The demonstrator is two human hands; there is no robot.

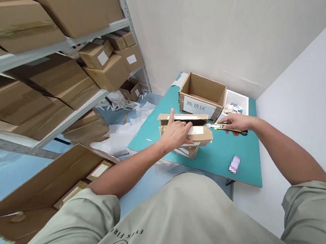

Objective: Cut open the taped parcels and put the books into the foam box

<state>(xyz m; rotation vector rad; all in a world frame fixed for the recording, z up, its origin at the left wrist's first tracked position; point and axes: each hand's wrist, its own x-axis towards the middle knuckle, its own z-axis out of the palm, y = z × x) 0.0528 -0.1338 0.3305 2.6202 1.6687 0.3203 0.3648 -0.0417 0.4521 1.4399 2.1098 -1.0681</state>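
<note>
My left hand [176, 134] holds down a small cardboard box [205, 136], its fingers over the near side and its thumb up along the raised flap. A dark gap shows between the flap and the box body. My right hand [235, 122] is closed round a yellow and black box cutter [239, 131]. The cutter points left, with its blade end at the box's right end by the gap; whether the blade is inside the gap I cannot tell. Another small carton [190, 152] is partly visible underneath. All this is over the green table [218, 157].
Behind stands an open carton [199, 106] with a handwritten label, beside a white bin [238, 96] holding small packets. A blurred pink item [234, 164] lies front right. Shelving [100, 29] packed with cartons rises at left. A large open carton [35, 177] sits below my left arm.
</note>
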